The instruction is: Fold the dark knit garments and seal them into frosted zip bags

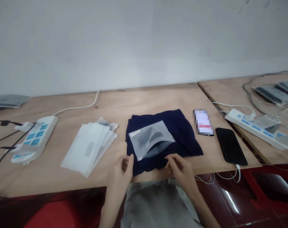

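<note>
A dark navy cloth (186, 139), perhaps a folded garment, lies a little rumpled at the table's near edge. On top of it rests a frosted zip bag (150, 134), tilted, its zipper side toward me and its mouth gaping. A small pale label shows at the bag's upper left corner. My left hand (123, 169) is at the cloth's near left edge, fingers loosely curled and apart from the thumb. At the near right part of the cloth is my right hand (179, 167), its fingers bent and apart, with nothing visible in them.
Several frosted bags (86, 147) are fanned out on the left, beside a power strip (36, 139). To the right lie a lit phone (203, 122), a dark phone (230, 145) on a cable, and another power strip (260, 128). A gap (229, 117) separates two tabletops.
</note>
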`<state>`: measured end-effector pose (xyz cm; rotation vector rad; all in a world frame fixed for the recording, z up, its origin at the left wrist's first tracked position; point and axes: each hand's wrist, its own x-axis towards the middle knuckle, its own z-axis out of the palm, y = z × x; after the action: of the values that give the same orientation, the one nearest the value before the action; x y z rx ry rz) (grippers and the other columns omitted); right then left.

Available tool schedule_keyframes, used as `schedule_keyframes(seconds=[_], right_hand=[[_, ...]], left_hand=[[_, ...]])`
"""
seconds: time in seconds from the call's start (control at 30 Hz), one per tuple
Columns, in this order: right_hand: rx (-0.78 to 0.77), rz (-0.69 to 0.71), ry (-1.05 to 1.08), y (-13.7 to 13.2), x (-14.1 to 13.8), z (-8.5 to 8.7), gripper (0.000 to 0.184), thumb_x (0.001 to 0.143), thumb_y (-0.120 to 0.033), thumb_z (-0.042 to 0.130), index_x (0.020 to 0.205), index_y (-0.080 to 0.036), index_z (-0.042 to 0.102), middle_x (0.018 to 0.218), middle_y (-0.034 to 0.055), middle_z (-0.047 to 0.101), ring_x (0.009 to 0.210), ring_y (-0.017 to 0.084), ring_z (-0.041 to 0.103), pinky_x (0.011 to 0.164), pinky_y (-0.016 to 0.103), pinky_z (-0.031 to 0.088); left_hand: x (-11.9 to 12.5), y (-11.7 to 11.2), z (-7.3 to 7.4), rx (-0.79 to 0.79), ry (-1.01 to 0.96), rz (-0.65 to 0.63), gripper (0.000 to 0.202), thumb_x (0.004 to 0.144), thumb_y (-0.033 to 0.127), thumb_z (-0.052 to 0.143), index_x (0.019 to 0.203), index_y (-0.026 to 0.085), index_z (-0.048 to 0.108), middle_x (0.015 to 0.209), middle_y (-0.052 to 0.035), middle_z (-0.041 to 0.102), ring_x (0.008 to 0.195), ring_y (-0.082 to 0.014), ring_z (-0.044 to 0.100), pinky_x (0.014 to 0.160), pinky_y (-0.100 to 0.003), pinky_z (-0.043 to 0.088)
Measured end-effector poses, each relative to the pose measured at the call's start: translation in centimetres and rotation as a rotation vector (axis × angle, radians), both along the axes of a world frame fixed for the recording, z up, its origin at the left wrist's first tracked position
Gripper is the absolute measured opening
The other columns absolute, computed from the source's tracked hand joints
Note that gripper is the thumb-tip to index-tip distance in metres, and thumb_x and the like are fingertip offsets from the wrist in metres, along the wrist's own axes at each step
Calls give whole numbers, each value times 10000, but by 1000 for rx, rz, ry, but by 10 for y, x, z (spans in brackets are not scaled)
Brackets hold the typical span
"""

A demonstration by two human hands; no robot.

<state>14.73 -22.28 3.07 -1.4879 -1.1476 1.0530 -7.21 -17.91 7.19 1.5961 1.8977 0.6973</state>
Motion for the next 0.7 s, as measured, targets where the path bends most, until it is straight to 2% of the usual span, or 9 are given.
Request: schedule_keyframes(seconds=[0.07,0.2,0.33,0.47,0.6,0.7], right_hand=[[-156,126,228,5,-18,2,308,923,-477,543,892,-192,658,665,4,647,487,116,579,398,216,438],[-324,295,485,20,-55,2,414,814,-580,636,889,-173,649,749,10,682,460,98,585,354,189,430],[-385,198,595,31,-76,-2,518,668,-666,714,749,-166,608,617,-21,644,375,96,560,335,197,439],[-388,99,646,35,-79,3,548,566,-670,774,661,-170,572,551,-35,620,351,95,548,323,192,428],[-421,74,674,35,-73,13,548,522,-637,814,670,-155,599,568,-19,648,352,99,556,335,200,442],[-387,41,690,34,-68,19,501,551,-591,826,650,-156,597,542,-18,641,373,99,566,378,206,475]], left_hand=[[-2,-3,-6,-109,-108,-43,444,882,592,470,689,208,585,593,2,579,609,-195,595,605,-303,443],[6,-3,-23,-131,-285,-56,437,842,599,519,670,202,572,573,12,548,593,-174,553,609,-286,415],[17,-3,-32,-81,-391,-60,374,867,530,529,692,200,551,635,9,570,632,-158,547,622,-266,410],[20,-9,-29,-35,-377,-55,347,900,498,519,714,206,516,647,22,543,639,-146,528,622,-253,397],[23,-14,-24,-16,-362,-89,339,921,489,501,727,210,496,658,27,522,637,-142,513,614,-247,384],[28,-16,-22,-29,-376,-89,349,920,490,495,709,212,474,648,31,500,622,-137,500,607,-244,381]])
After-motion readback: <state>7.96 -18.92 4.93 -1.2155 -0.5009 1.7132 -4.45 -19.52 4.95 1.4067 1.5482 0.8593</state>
